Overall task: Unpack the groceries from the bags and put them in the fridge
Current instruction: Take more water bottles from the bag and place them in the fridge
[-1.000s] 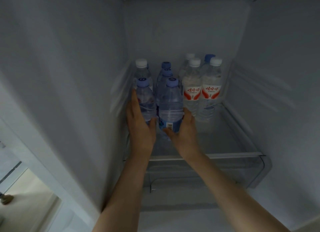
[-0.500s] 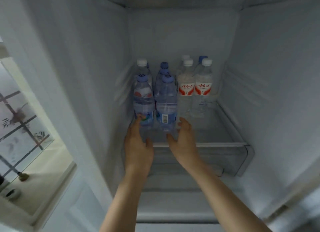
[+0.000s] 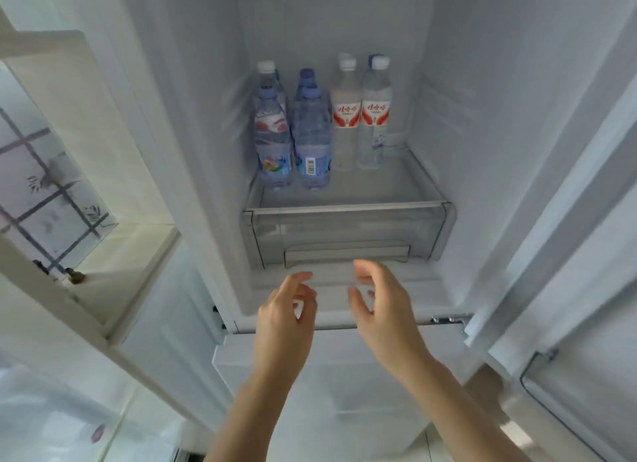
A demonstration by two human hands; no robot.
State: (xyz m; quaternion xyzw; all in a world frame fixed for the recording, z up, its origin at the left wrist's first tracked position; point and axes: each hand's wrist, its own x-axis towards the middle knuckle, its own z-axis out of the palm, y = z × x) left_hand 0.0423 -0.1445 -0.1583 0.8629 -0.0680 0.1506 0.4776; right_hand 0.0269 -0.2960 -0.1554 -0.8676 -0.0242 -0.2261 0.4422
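Water bottles [image 3: 310,141], clear ribbed plastic, stand upright in rows on the fridge's glass shelf [image 3: 348,205]; rear bottles are partly hidden. Left hand [image 3: 286,318] and right hand [image 3: 381,304] hover apart before the fridge [image 3: 482,117], fingers loosely curled, holding nothing, forearms extended.

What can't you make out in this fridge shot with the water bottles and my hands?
- Head view, back-row bottles: only caps show behind the front blue bottles, so their count is unclear.
- Drawer contents: frosted front blurs them.
- Grocery bags: out of frame.
- Left hand and right hand palms: turned away; nothing visibly held.
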